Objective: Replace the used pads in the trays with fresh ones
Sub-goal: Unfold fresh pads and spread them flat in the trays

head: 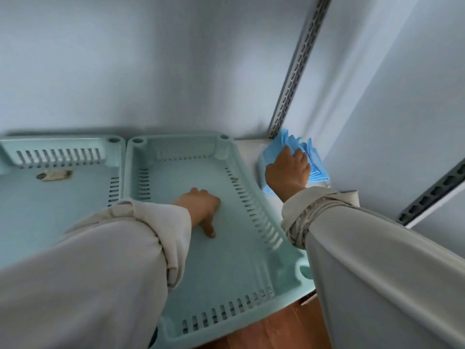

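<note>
A pale green slotted tray lies in front of me on a white shelf, with no pad in it. My left hand rests knuckles-down on its floor, fingers curled, holding nothing. A second green tray sits to its left, with a small dirty scrap near its far end. In the shelf's back right corner lies a stack of folded blue pads. My right hand lies on top of that stack, fingers spread over it; whether it grips a pad is unclear.
White walls close in the shelf behind and to the right. A perforated grey metal upright stands in the back corner, another at the right. Brown wooden floor shows below the shelf's front edge.
</note>
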A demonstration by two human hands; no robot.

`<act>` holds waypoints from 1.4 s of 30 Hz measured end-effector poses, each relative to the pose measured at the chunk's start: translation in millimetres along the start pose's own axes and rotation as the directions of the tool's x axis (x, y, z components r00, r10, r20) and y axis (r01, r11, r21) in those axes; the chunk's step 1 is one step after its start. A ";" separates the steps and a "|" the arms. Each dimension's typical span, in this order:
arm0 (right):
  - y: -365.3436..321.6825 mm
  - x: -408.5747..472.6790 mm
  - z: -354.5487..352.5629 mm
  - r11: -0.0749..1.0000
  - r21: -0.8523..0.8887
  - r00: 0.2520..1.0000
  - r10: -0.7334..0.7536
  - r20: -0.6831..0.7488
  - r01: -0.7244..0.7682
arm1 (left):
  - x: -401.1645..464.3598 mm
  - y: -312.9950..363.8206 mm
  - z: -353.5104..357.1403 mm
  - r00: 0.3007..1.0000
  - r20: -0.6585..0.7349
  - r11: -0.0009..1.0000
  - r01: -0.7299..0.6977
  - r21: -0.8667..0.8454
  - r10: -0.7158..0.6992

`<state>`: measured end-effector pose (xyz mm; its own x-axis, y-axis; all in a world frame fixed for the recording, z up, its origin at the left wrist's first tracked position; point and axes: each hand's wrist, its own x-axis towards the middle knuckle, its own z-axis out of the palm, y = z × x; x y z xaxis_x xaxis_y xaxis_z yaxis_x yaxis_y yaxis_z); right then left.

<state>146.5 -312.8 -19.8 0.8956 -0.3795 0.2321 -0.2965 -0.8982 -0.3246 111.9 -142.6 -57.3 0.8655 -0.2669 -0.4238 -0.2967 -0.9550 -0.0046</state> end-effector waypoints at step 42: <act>-82.5 -153.7 -113.0 0.860 0.405 0.946 -0.234 -0.225 0.309 | -224.9 -61.1 -42.8 0.946 -0.305 0.948 0.005 -0.319 -0.108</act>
<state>-4.2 -205.4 74.9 0.8421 -0.1982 0.5015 0.1563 -0.8005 -0.5786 -47.3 -29.8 77.1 0.9741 -0.1889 -0.1244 -0.1477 -0.9478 0.2825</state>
